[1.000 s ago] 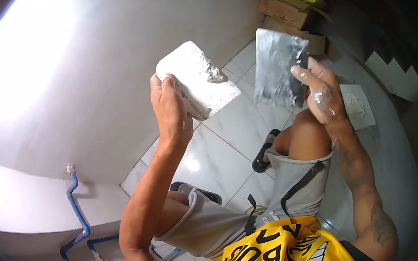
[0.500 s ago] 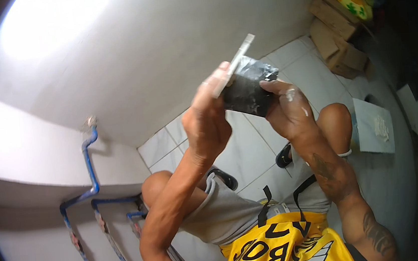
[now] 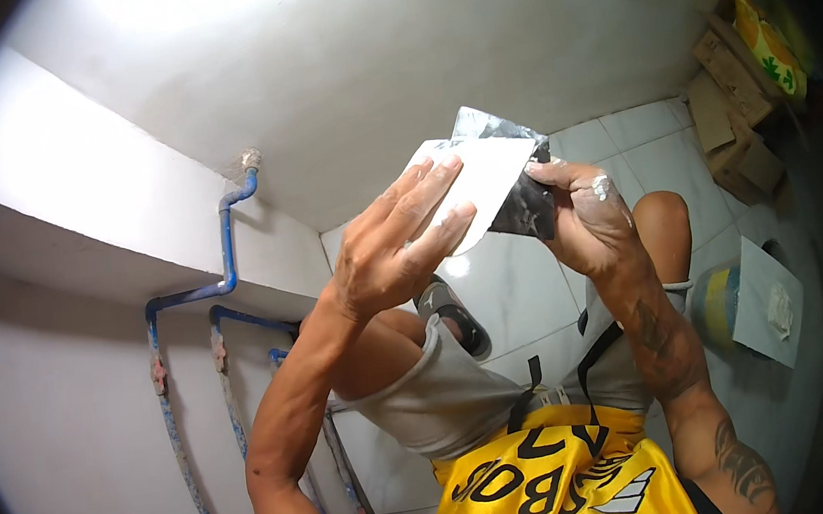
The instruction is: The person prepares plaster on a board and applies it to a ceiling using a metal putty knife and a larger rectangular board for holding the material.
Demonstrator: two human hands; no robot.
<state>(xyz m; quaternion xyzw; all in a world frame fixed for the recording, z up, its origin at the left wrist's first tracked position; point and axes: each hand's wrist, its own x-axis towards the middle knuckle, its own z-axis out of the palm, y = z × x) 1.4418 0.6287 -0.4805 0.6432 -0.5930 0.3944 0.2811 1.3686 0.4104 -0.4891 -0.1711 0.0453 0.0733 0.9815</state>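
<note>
Up in front of me, my left hand [image 3: 395, 239] grips a thin white flat scraper [image 3: 484, 186], its fingers laid across the face and its thumb out of sight. Behind and partly covered by it is a dark flat plate [image 3: 526, 208] smeared with white paste. My right hand [image 3: 591, 215] pinches that plate at its right side, thumb on top. White paste dots the back of the right thumb. The scraper overlaps the plate; whether they touch along their whole faces I cannot tell.
A bare wall [image 3: 344, 75] rises ahead. Blue pipes [image 3: 229, 245] run along the left wall. On the right, a white board [image 3: 768, 307] with a lump of white paste rests on a bucket [image 3: 716, 299]. Cardboard boxes [image 3: 743, 151] stand at the far right on white floor tiles [image 3: 524, 291].
My left hand has turned the white scraper from edge-on to face-up, over the dark plate. The right hand still holds the plate. The whole view has shifted.
</note>
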